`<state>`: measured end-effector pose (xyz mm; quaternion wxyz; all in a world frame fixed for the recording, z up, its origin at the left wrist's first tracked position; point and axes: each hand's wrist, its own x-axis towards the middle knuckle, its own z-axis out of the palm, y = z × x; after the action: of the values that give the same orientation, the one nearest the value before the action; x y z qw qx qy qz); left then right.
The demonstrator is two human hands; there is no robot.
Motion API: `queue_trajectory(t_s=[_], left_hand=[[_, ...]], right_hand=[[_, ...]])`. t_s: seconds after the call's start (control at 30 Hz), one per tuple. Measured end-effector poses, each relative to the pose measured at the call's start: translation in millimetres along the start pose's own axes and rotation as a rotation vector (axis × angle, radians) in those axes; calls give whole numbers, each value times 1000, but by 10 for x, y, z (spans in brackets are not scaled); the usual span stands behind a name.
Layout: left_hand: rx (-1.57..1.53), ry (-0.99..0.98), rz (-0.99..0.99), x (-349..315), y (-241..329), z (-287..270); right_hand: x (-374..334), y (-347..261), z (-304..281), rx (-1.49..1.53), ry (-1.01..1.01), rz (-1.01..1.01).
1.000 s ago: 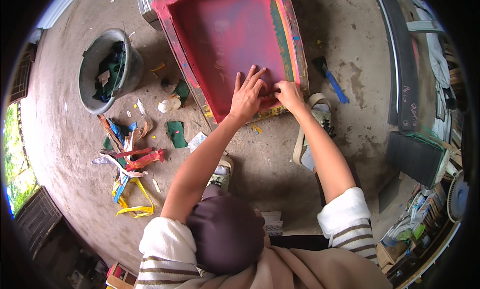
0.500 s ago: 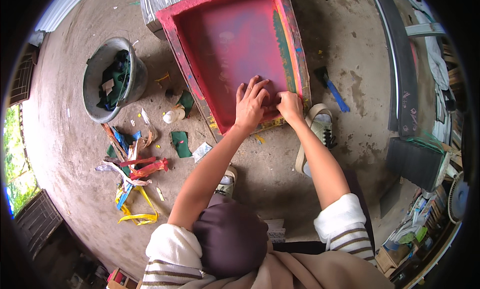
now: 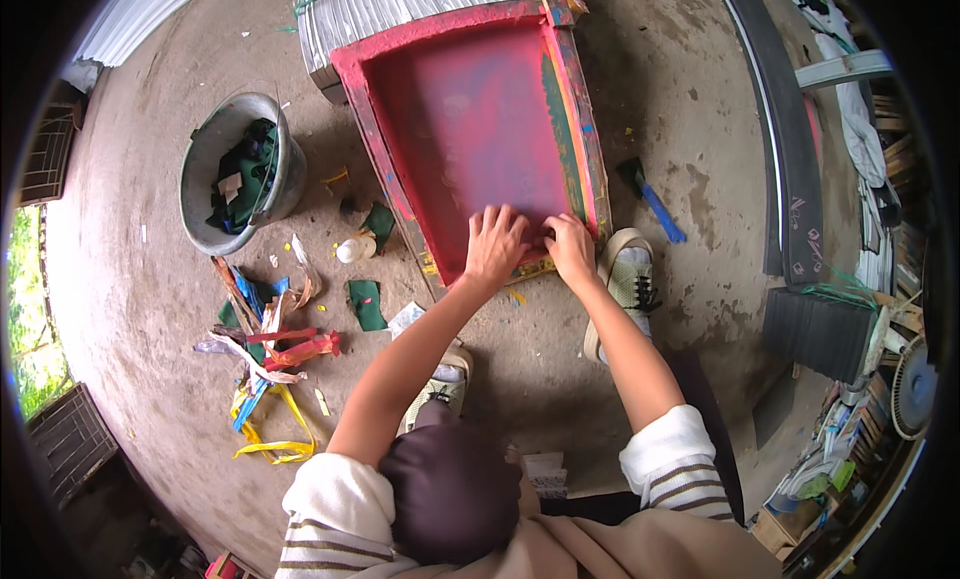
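Reaching into the near end of a red-stained frame (image 3: pixel 440 27), a person has both bare hands low at its rim. The frame lies ahead of the feet, its pinkish-purple inner panel (image 3: pixel 480 129) streaked with paint. The left hand (image 3: pixel 496 247) spans the panel's near edge, fingers bent and slightly parted; the right hand (image 3: pixel 568 249), fingers curled, meets the rim toward the frame's near right corner. Whether either pinches anything cannot be told, as the knuckles hide it. Good handling here would likely mean light, even fingertip pressure, the left hand steadying, the right close in at the corner, and palms off the panel. A corrugated silvery stack (image 3: pixel 385 24) sits at the frame's far end. Right of the frame are a shoe (image 3: pixel 632 281), just beside its near corner, and a blue-handled tool (image 3: pixel 662 215); left of it, a white bottle (image 3: pixel 350 250), a green scrap (image 3: pixel 366 306), a bucket (image 3: pixel 291 184) and, farther off, torn coloured strips (image 3: pixel 305 350) on the floor.
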<state>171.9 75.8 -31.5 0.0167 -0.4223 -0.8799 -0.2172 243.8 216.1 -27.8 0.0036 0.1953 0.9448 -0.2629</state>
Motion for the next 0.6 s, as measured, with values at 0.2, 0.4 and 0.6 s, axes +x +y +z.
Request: queue_trajectory(t_s=[0.2, 0.4, 0.6], left_hand=[[-22, -134, 32, -48, 19, -9], [-219, -147, -131, -128, 20, 119], [-408, -143, -279, -108, 5, 72]], right_hand=[[-101, 30, -20, 42, 17, -245], [-83, 14, -15, 110, -40, -227], [5, 88, -78, 243, -158, -222]])
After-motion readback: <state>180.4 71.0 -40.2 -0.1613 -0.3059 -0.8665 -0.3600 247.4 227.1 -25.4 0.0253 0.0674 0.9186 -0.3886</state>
